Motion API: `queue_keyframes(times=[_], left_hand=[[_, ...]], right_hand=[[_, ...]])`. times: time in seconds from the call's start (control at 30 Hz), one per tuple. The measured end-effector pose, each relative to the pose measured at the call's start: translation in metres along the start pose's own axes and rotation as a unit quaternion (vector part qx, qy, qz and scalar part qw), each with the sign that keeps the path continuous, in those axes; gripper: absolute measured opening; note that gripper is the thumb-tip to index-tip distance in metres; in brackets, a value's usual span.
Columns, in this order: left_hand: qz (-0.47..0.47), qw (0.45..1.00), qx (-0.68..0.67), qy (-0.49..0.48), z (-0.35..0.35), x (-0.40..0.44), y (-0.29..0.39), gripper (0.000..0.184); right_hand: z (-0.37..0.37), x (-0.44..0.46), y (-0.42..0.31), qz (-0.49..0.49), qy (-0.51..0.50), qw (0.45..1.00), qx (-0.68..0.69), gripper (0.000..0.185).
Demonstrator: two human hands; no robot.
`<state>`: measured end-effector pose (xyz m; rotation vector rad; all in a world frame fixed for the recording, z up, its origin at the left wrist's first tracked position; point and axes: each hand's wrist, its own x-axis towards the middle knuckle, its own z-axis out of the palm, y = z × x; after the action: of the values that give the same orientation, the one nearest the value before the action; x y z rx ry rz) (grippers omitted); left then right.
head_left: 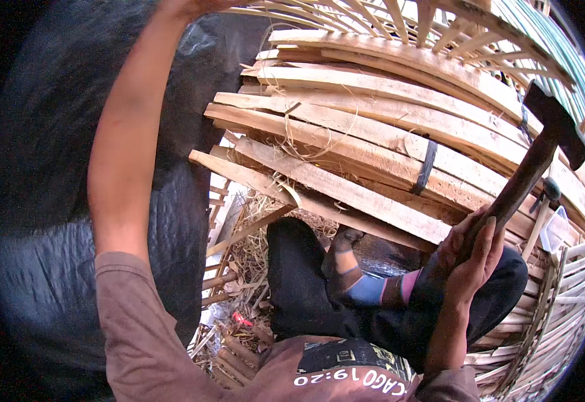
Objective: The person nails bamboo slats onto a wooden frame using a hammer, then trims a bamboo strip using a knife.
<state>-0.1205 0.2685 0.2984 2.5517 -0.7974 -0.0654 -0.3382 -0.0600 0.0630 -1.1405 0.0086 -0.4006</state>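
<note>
My right hand [470,251] is wrapped around the dark handle of a hammer [517,184], above my bent right knee. Its black metal head points up and away to the right. My left arm stretches forward over a black plastic sheet [51,167]. Only part of my left hand [195,5] shows at the top edge, beside the ends of a fanned slatted bamboo piece [373,17]; its fingers are cut off, so their grip is hidden. Long pale wooden planks [373,141] lie stacked in front of my legs.
A black strap [426,164] binds some planks. To the right lie a second hammer-like tool [550,191], a clear plastic container [555,231] and a woven bamboo panel [547,321]. Shavings and straw [255,231] litter the slatted floor by my legs. Thin fibre strands curl over the planks.
</note>
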Motion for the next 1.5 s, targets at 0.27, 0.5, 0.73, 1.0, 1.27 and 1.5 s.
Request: queue_keyframes(times=[0.27,0.5,0.73,1.0,1.27,1.5], left_hand=[[-0.099,0.968,-0.221,-0.062,0.023,-0.008,-0.005,0.046],[-0.085,0.989,0.084,-0.091,0.013,-0.006,-0.003,0.071],[-0.131,0.974,-0.076,-0.168,0.015,0.007,0.002,0.093],[-0.123,0.946,-0.183,-0.239,0.015,0.013,0.003,0.093],[-0.154,0.958,-0.123,-0.207,0.015,0.009,0.012,0.094],[-0.113,0.977,-0.111,-0.139,0.023,0.0,-0.002,0.097]], right_hand=[[-0.002,-0.005,0.001,0.027,-0.008,0.999,0.03,0.025],[0.001,-0.005,0.002,0.034,0.004,0.999,0.025,0.027],[0.002,-0.007,0.001,0.038,0.0,0.999,0.017,0.028],[-0.002,-0.007,0.002,0.039,-0.011,0.999,0.026,0.027],[0.002,-0.007,0.0,0.054,0.003,0.998,0.029,0.026],[-0.004,-0.023,0.008,0.083,0.002,0.997,-0.012,0.029]])
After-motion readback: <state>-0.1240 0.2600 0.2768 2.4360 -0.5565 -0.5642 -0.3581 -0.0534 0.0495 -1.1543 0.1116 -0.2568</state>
